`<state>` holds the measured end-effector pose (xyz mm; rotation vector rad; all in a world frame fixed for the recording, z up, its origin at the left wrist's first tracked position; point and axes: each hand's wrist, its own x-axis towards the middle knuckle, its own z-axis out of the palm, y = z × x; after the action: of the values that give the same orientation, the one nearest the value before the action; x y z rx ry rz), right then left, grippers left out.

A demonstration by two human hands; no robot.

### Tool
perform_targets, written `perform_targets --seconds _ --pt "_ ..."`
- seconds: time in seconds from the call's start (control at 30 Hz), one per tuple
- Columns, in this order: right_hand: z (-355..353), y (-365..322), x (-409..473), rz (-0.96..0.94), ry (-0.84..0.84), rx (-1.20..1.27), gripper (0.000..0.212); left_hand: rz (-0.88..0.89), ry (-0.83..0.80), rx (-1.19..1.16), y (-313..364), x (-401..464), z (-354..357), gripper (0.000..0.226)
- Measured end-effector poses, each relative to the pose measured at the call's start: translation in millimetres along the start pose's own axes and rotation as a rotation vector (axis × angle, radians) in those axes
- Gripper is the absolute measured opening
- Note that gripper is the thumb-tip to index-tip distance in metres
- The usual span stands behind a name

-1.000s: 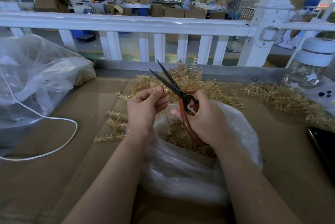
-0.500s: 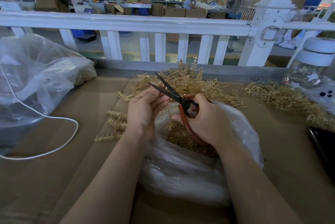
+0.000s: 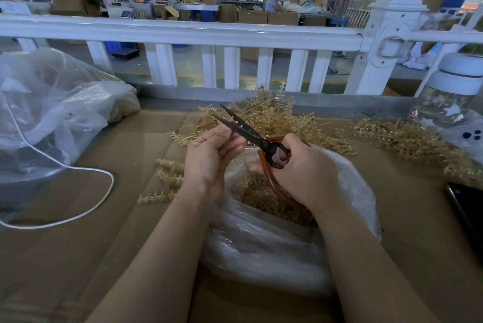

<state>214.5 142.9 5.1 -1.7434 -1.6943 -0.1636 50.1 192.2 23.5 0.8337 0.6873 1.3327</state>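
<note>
The right hand (image 3: pixel 305 173) is gripping the red-brown handles of the scissors (image 3: pixel 257 138), fingers curled through and around the loops. The dark blades are pointing toward 10 o'clock and standing slightly apart in a narrow V. The left hand (image 3: pixel 209 158) is sitting just beside them at 9 o'clock with its fingers curled and its thumb touching the lower blade. I cannot tell whether it is pinching anything.

Both hands are hovering over an open clear bag (image 3: pixel 261 249) lying on the desk (image 3: pixel 65 257) at 6 o'clock, with small golden pieces (image 3: pixel 264 199) showing inside it. A pile of golden plastic sprues (image 3: pixel 277 116) is lying at 12 o'clock from the hands, and a second heap (image 3: pixel 407 139) is spreading out at 3 o'clock. A few loose sprues (image 3: pixel 167 181) are lying at 8 o'clock. Farther toward 9 o'clock, a white cable (image 3: pixel 113 184) is looping beside a large crumpled plastic bag (image 3: pixel 52 113). A white-lidded jar (image 3: pixel 454 92) is standing at 2 o'clock.
</note>
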Motion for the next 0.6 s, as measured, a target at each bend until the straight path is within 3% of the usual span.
perform_targets --seconds 0.2,0.6 --pt "0.8 0.8 0.4 0.001 0.006 -0.026 0.065 -0.009 0.006 -0.004 -0.9 1.8 -1.0 0.019" --pt "-1.5 1.0 0.1 -0.023 0.03 -0.014 0.064 0.026 -0.042 0.09 -3.2 0.9 2.0 0.025"
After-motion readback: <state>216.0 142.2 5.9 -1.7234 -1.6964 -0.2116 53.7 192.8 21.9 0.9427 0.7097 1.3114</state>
